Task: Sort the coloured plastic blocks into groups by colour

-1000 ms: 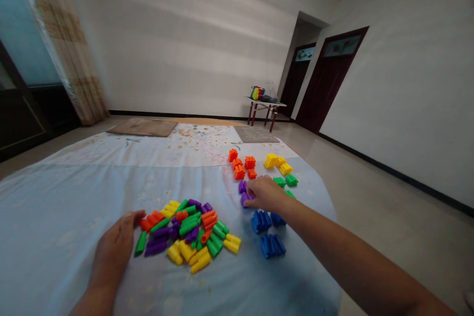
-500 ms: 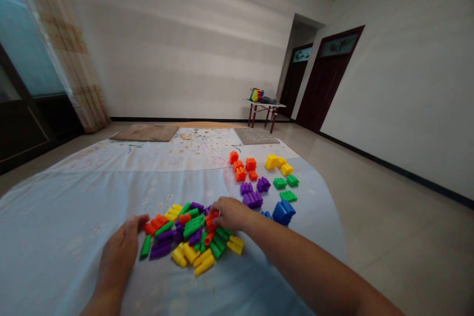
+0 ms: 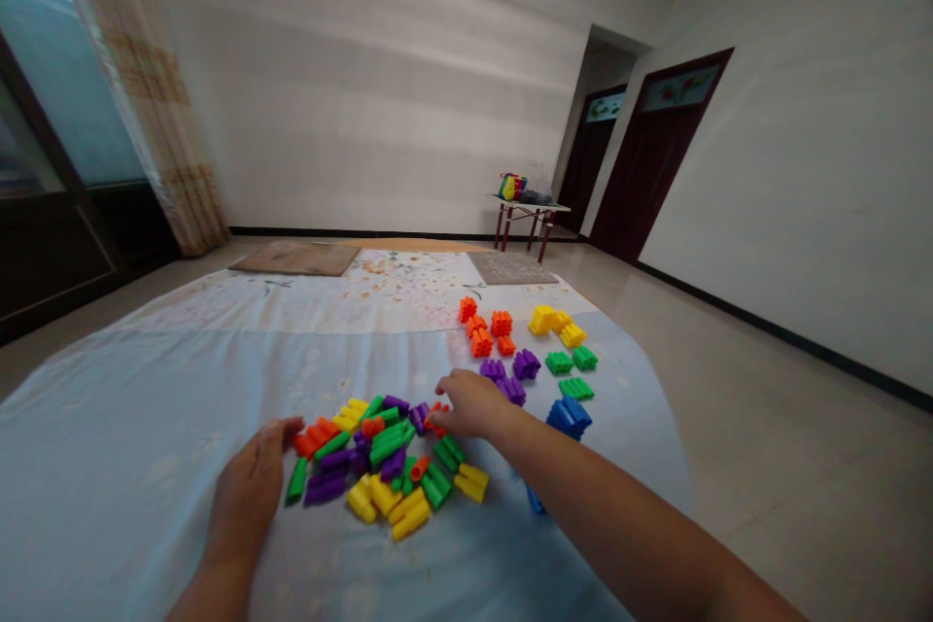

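Observation:
Ridged plastic building blocks in orange, green, purple and yellow lie in a loose pile between my hands. My right hand (image 3: 470,405) is at the pile's right side, its fingers closed on an orange block (image 3: 437,419). A purple block (image 3: 418,419) lies just left of it. At the pile's left edge my left hand (image 3: 252,476) rests with its fingers extended, the fingertips beside another orange block (image 3: 316,437). A green block (image 3: 295,482) is near its thumb side. Yellow blocks (image 3: 409,515) form the pile's near edge.
Beyond my right hand are groups sorted by colour: orange blocks (image 3: 481,342), yellow blocks (image 3: 543,319), purple blocks (image 3: 526,365), green blocks (image 3: 576,389) and blue blocks (image 3: 570,418). A cloth (image 3: 182,389) covers the table. Two mats, one a brown mat (image 3: 298,259), lie at the far edge.
My right hand has drawn the orange block slightly right and up, away from the pile's middle. My left hand stays beside the pile. The whole view has shifted a little.

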`<state>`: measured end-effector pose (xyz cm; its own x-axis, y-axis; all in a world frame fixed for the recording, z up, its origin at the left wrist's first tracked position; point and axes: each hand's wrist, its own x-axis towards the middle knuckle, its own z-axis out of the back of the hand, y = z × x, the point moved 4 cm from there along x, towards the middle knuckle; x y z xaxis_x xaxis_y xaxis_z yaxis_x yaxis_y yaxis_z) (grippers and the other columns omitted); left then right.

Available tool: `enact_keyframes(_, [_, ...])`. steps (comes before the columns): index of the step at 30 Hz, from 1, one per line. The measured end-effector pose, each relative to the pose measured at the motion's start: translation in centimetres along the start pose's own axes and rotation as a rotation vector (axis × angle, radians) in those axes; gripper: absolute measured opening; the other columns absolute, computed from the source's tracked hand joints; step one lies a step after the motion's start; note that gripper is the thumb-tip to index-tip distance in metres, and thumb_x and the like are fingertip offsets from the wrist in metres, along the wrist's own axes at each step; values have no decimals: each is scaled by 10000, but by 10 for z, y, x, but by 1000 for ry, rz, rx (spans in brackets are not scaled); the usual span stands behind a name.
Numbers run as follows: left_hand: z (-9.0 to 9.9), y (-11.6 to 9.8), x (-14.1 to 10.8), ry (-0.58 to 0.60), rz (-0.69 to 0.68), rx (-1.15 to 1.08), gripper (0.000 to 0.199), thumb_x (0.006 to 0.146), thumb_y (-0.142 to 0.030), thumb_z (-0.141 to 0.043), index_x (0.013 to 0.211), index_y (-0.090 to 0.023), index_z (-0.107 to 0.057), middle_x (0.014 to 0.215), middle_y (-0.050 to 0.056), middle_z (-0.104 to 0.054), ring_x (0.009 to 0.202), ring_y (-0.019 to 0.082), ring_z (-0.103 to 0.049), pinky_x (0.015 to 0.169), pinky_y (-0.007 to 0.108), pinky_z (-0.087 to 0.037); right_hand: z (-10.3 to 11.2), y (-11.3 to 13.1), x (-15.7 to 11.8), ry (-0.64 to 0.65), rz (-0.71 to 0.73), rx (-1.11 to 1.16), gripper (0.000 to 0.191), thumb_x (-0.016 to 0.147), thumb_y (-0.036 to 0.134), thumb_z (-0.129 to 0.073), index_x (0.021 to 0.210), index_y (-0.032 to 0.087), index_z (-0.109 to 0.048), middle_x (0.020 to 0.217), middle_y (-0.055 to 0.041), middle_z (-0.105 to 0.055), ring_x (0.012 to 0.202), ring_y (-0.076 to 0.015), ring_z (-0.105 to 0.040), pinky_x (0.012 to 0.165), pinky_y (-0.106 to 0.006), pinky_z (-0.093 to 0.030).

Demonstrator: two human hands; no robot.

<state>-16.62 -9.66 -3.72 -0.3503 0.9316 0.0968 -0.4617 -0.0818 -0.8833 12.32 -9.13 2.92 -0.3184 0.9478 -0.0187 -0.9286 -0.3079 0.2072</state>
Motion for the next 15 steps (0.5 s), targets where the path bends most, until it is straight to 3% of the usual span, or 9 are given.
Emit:
enact_keyframes(3, [0, -1, 0, -1, 2, 12, 508, 769, -516, -319, 912, -168, -659, 1012, 116, -704, 1034, 265, -616, 1033, 450, -404, -4, 3, 1, 53, -31, -60, 533, 692, 536, -648, 1076, 167, -663, 1061, -157, -665, 967, -307, -634, 763, -379, -503])
enact_keyframes(8, [1, 3, 4, 31, -15, 43, 518, 766, -501, -298, 937, -158, -647, 1062, 137, -685, 1055, 264, -605, 1057, 429, -381, -8, 3, 3, 71, 41, -10, 510, 698, 464, -667, 1117, 176, -644, 1071, -139, -654, 969, -291, -633, 789, -367, -501])
enact_keyframes(12, [0, 18, 13, 49, -20, 67, 526, 784, -538, -282, 947, -196, -647, 1065, 108, -693, 1073, 270, -605, 1052, 441, -389, 19, -6, -4, -33, 84, 122, 631, 699, 344, -703, 1271, 132, -541, 1185, -152, -586, 1059, -252, -587, 893, -327, -463])
enact_keyframes(15, [-2, 33, 21, -5, -82, 145, 526, 809, -550, -249, 939, -243, -656, 1030, 62, -714, 1026, 261, -636, 1002, 448, -445, 47, -27, -8, -99, 61, 162, 574, 701, 275, -715, 1236, 132, -565, 1173, -137, -573, 1018, -222, -586, 895, -316, -455])
